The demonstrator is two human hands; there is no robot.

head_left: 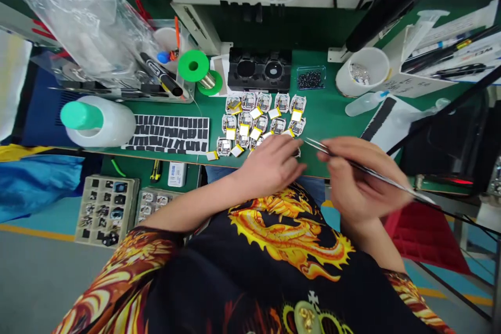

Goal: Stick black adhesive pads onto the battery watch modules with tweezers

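In my right hand [364, 177] I grip a pair of metal tweezers [376, 173], their tips pointing left toward the workpieces. My left hand [274, 162] rests at the bench's front edge, over the nearest row of small watch-like housings [278, 126]. Its fingers are bent down, and whatever lies under them is hidden. Several such housings sit in rows, showing circuit boards inside. Small silver battery packs with yellow edges [237, 151] lie beside or on many of them.
A white sheet of black strips [168, 133] and a green-capped white bottle [102, 120] stand left. Behind are a solder wire spool [193, 66], a black fixture [260, 70] and a dish of tiny screws [311, 78]. A white cup [362, 71] and soft bottle [366, 104] are right.
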